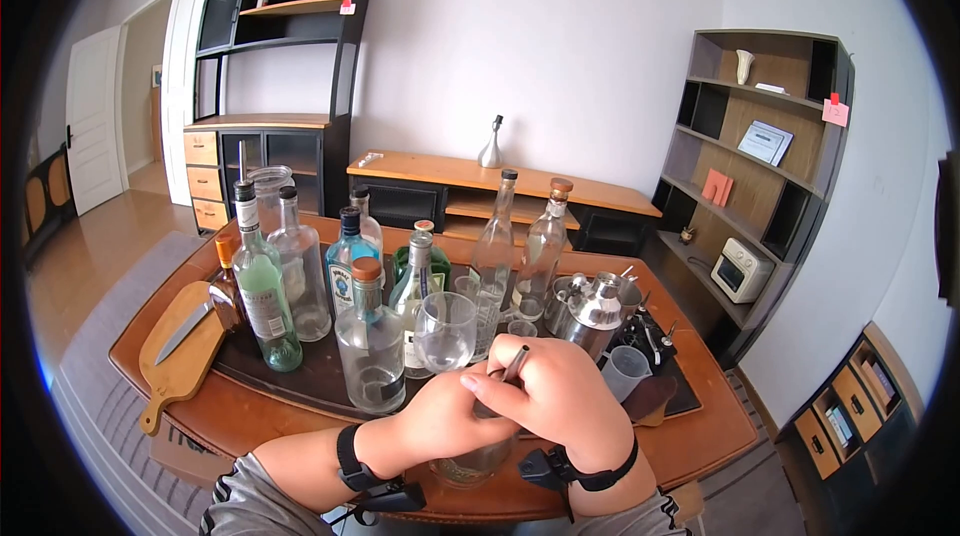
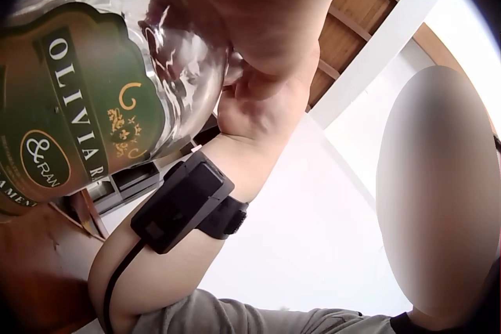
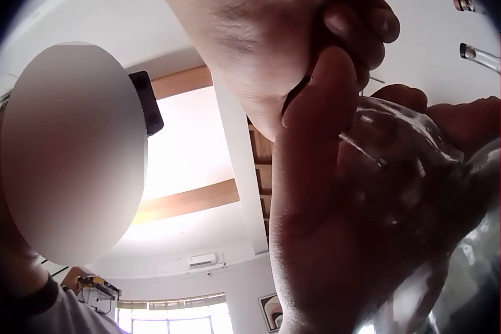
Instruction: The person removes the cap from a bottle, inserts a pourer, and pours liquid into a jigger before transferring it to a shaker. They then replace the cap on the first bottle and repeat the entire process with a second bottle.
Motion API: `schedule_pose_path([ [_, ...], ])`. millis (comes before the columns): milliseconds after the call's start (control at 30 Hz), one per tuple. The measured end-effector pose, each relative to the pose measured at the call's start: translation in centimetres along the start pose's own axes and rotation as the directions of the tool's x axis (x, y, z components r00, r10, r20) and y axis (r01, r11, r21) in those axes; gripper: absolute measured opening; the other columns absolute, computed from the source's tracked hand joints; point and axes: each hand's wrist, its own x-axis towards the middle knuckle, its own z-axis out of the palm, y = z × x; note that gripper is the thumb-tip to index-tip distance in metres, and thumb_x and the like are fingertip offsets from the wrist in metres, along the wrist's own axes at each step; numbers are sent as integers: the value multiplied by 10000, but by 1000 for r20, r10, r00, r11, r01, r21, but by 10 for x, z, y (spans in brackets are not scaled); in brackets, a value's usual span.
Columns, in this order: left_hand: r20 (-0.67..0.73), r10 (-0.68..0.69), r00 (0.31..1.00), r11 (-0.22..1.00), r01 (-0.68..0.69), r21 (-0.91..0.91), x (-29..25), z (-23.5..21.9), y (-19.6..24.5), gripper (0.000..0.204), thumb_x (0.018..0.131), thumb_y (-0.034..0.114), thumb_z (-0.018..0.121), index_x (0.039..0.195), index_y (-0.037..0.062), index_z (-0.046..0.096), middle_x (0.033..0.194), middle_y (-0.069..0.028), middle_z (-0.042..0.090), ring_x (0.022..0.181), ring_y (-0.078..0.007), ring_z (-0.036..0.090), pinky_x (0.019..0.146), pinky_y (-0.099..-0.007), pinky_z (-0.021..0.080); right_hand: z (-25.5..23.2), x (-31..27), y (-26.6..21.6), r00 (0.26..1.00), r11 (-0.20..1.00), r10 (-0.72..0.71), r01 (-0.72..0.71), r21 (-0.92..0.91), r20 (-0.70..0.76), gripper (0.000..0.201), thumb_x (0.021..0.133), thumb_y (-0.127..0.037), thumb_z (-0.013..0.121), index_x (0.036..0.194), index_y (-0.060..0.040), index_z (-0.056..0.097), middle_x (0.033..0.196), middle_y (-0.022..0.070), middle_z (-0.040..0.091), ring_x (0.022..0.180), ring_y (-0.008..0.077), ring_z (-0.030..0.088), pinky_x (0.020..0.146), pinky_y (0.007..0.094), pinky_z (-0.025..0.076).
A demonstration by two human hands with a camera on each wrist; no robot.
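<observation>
In the head view a clear glass bottle (image 1: 470,464) stands near the table's front edge, mostly hidden by the hands. The left hand (image 1: 440,418) is wrapped round its upper part. Above and against it, the right hand (image 1: 565,391) curls its fingers round a slim dark spout-like piece (image 1: 517,363) at the bottle's top, which tilts up out of the grip. A green label (image 2: 74,107) with gold print shows on the bottle in the left wrist view. The right wrist view shows the right hand's curled fingers (image 3: 360,32) above the glass (image 3: 399,134); the piece's lower end is hidden.
Several bottles, among them a pale green one (image 1: 265,306), and a stemmed glass (image 1: 445,333) stand beyond the hands. A knife (image 1: 184,333) lies on a wooden board (image 1: 180,366) at left. Metal shakers (image 1: 597,308) and a clear plastic cup (image 1: 625,373) are at right.
</observation>
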Motion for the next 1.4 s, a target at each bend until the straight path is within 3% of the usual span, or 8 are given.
schedule_pose_path([
  [233, -77, -10, 997, 997, 16, 76, -6, 2, -1, 414, 787, 277, 751, 1097, 62, 578, 919, -154, 690, 827, -377, 680, 727, -422, 546, 5, -2, -8, 999, 999, 31, -32, -23, -13, 377, 801, -318, 772, 736, -48, 518, 624, 104, 579, 566, 303, 578, 524, 368, 426],
  [333, -74, -56, 996, 997, 60, 47, -4, 1, -7, 398, 785, 266, 753, 1077, 52, 587, 913, -159, 691, 831, -368, 683, 731, -416, 546, 13, 3, 2, 999, 999, 8, -7, 32, -44, 316, 817, -249, 758, 735, -46, 529, 599, 70, 547, 525, 222, 538, 503, 326, 396],
  [467, -78, -39, 996, 999, 41, 18, 1, -1, -10, 402, 785, 259, 755, 1079, 37, 594, 904, -165, 691, 825, -362, 685, 725, -411, 544, 20, 10, 17, 999, 958, 33, -24, 285, -28, 236, 852, -149, 728, 734, -32, 559, 605, -9, 488, 570, 59, 416, 508, 257, 343],
  [667, -109, -75, 991, 992, 85, 92, 2, 1, -6, 401, 788, 272, 758, 1065, 20, 612, 878, -173, 687, 815, -354, 687, 712, -407, 540, 22, 16, 36, 991, 720, 85, -130, 681, 99, 219, 886, -105, 687, 726, -21, 563, 620, -18, 480, 599, 41, 423, 522, 249, 329],
  [767, -136, -61, 989, 993, 75, 96, 1, 2, -6, 406, 786, 277, 759, 1056, 11, 614, 872, -180, 685, 819, -354, 689, 716, -408, 542, 23, 15, 31, 989, 759, 128, -143, 635, 69, 202, 893, -91, 668, 731, -19, 571, 617, 7, 499, 574, 72, 452, 520, 267, 346],
  [867, -122, -30, 992, 997, 39, 74, 1, 1, -7, 422, 778, 277, 761, 1063, 6, 607, 885, -185, 685, 832, -365, 688, 722, -416, 544, 18, 13, 27, 983, 951, -136, 165, 262, -124, 238, 887, -171, 674, 722, -51, 552, 595, 88, 515, 515, 257, 507, 505, 360, 381],
  [967, -98, -4, 995, 995, 14, 101, 0, 1, -10, 430, 770, 269, 760, 1078, 13, 603, 914, -185, 688, 847, -376, 685, 728, -421, 545, 12, 11, 18, 969, 973, -189, 207, 104, -156, 239, 873, -180, 676, 703, -58, 560, 616, 105, 551, 560, 321, 545, 522, 396, 413],
  [1400, -60, 24, 998, 999, -22, 37, -1, 0, -11, 377, 763, 218, 774, 1065, 46, 626, 932, -156, 692, 869, -357, 687, 750, -396, 545, 14, 6, 10, 894, 928, -359, 312, -202, -267, 186, 829, -136, 728, 710, -82, 596, 602, 47, 559, 553, 280, 554, 533, 377, 395],
])
